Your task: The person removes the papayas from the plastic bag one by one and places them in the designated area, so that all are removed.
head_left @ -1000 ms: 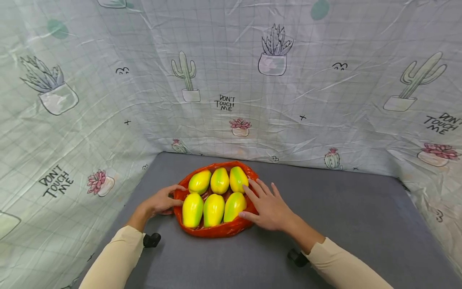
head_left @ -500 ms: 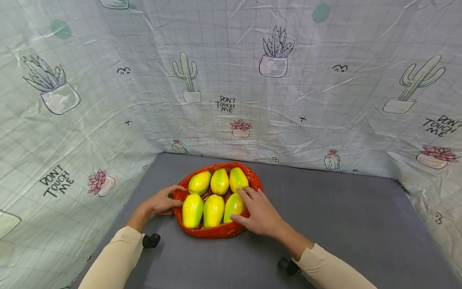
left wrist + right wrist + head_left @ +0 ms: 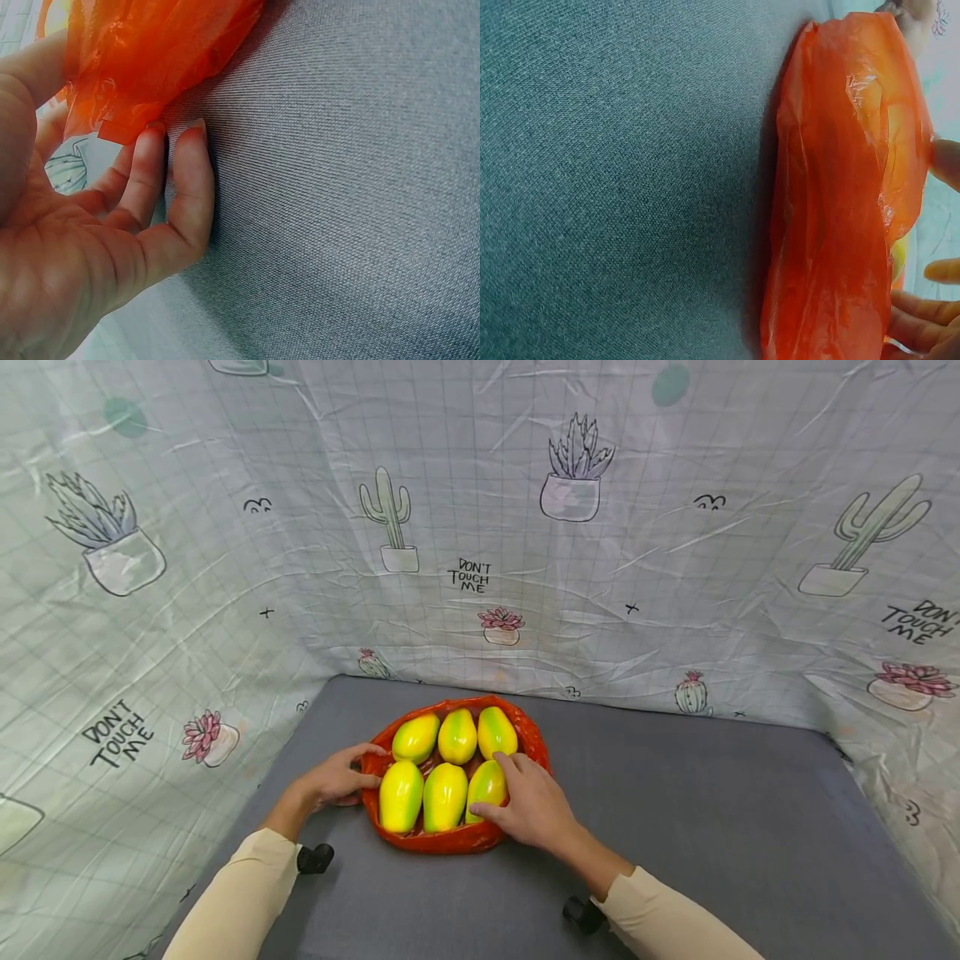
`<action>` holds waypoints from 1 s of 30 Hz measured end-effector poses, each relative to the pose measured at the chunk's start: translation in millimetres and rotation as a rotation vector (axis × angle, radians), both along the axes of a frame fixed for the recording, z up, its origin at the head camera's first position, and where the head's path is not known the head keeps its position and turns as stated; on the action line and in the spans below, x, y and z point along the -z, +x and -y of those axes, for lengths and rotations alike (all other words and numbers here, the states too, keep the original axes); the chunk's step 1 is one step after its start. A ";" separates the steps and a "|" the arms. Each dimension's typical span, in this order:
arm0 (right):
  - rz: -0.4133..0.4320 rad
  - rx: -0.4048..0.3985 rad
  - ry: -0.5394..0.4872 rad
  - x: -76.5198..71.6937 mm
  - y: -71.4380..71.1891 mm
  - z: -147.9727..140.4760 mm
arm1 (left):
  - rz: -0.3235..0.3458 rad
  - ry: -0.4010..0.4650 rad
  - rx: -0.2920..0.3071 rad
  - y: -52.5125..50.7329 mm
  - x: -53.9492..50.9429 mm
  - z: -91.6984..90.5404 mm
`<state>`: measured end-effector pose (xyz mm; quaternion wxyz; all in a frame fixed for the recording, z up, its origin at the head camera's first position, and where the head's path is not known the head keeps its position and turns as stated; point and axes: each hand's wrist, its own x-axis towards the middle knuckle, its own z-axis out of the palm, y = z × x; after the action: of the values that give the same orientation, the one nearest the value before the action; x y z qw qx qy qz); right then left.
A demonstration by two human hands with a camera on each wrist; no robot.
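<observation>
Several yellow-green mangoes (image 3: pixel 445 797) lie in two rows inside a red plastic bag (image 3: pixel 442 842), its rim spread open. At the bag's left side my left hand (image 3: pixel 341 778) pinches the rim, thumb and index finger over it; in the left wrist view the other fingers curl beneath the film (image 3: pixel 150 64). Over the near right mango (image 3: pixel 486 783) my right hand (image 3: pixel 534 806) is bent, thumb on the near side, fingertips on the far side. The right wrist view shows its fingers spread apart beside the bag (image 3: pixel 832 195); the mango is mostly hidden there.
The bag rests on a grey cloth-covered table (image 3: pixel 697 835). Behind and to the left hangs a pale curtain (image 3: pixel 465 485) printed with cacti. Black wrist camera mounts (image 3: pixel 315 858) sit below both wrists.
My right hand has moved left from the bag's right rim onto the near right mango, its fingers drawing closer together. My left hand has stayed at the left rim.
</observation>
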<state>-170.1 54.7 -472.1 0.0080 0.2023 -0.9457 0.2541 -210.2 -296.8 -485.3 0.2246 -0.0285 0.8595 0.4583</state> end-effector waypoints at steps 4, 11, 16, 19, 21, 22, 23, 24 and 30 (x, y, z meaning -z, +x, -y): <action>0.042 0.007 0.032 0.9 0.0 1.0 | 0.004 -0.005 -0.005 0.2 0.4 -0.2; 0.070 -0.020 0.078 6.9 -2.5 1.9 | 0.010 0.006 -0.012 0.4 -0.6 -1.0; 0.047 -0.048 0.095 8.7 -5.9 3.1 | 0.009 0.010 -0.015 0.7 -1.7 -1.6; 0.056 -0.054 0.101 9.0 -7.7 3.4 | 0.004 0.010 -0.017 0.7 -1.6 -1.6; 0.072 -0.057 0.106 9.4 -8.8 3.3 | 0.001 0.010 -0.017 0.7 -1.5 -1.6; 0.081 -0.060 0.110 9.4 -9.3 3.0 | 0.002 0.010 -0.017 0.7 -1.3 -1.6; 0.092 -0.064 0.110 9.5 -9.8 2.7 | 0.002 0.009 -0.017 0.7 -1.1 -1.6; 0.103 -0.068 0.110 9.6 -10.3 2.4 | 0.002 0.007 -0.018 0.7 -0.9 -1.6; 0.149 -0.086 0.101 10.8 -13.7 1.0 | -0.001 -0.002 -0.022 0.4 -0.6 -1.9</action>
<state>-183.8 53.6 -482.9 -0.0833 0.2232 -0.9458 0.2206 -209.8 -294.9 -484.6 0.2192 -0.0378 0.8596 0.4600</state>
